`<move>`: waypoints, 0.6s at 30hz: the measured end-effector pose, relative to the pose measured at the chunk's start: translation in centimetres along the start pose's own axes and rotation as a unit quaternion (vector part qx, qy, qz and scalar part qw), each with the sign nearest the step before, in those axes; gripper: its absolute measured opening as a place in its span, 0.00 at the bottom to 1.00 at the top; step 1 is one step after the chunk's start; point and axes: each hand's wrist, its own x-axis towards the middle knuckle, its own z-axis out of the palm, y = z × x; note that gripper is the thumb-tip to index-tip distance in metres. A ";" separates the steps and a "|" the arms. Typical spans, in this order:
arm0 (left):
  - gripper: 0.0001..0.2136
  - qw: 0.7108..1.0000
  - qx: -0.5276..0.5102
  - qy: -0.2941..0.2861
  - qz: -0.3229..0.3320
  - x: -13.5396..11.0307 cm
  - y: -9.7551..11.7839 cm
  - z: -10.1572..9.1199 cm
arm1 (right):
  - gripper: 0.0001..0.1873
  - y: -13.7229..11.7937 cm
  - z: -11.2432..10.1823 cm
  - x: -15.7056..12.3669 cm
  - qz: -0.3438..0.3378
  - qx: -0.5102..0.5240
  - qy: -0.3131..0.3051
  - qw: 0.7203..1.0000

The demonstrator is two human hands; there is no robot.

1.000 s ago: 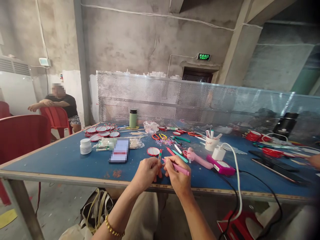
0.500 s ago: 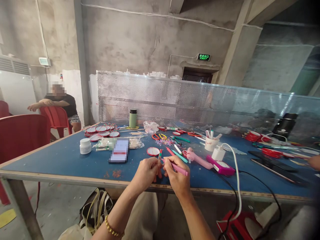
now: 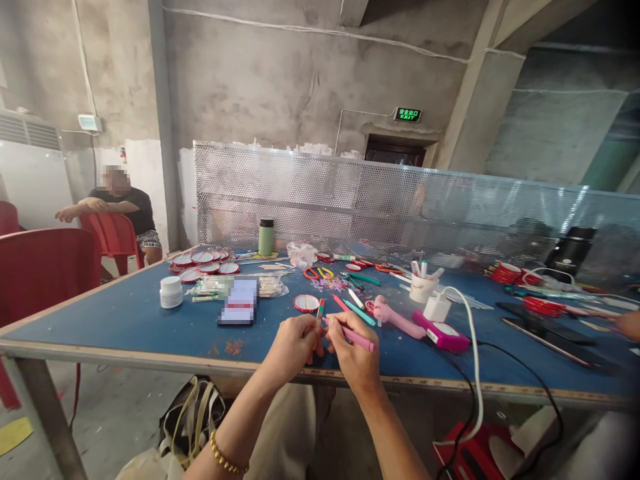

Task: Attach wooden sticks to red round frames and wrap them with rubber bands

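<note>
Near the table's front edge, my left hand is closed on a flat stick with red and green colouring at its upper end. The stick stands nearly upright. My right hand grips a pink marker like a pen, its tip close beside the stick; whether it touches I cannot tell. Just beyond my hands lies a round, red-rimmed disc. To its right are a red marker, a teal marker and a white marker.
A phone leans left of my hands, near a white jar. On the right are a pink glue gun, a magenta box with cables, and a cup of markers. Another person's hand shows at the right edge.
Both hands stay in almost the same place, the stick and the pink marker still in them. Nothing else on the table has visibly moved.
</note>
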 end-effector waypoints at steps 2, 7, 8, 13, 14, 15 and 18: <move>0.16 1.000 0.000 0.001 0.000 0.0 0.0 0.0 | 0.11 0.0 0.0 0.0 0.001 -0.001 0.002 1.000; 0.15 1.000 -0.003 0.002 -0.002 0.0 -0.2 0.1 | 0.11 -0.1 0.0 0.0 0.005 0.002 0.005 1.000; 0.15 1.000 -0.004 0.002 -0.003 0.0 -0.2 0.1 | 0.11 0.0 0.0 -0.1 0.002 -0.002 -0.001 1.000; 0.15 1.000 -0.001 0.001 0.000 0.1 -0.3 0.0 | 0.11 0.1 0.0 -0.1 0.001 -0.010 0.002 1.000; 0.15 1.000 0.001 0.002 0.001 0.1 -0.2 0.0 | 0.11 0.2 0.0 -0.1 0.003 -0.008 0.007 1.000; 0.16 1.000 0.002 0.002 0.000 0.1 -0.2 0.0 | 0.11 0.2 0.0 -0.1 0.005 -0.007 0.010 1.000; 0.16 1.000 -0.002 0.002 -0.005 0.0 -0.1 0.1 | 0.11 0.2 0.0 -0.1 0.001 -0.003 0.001 1.000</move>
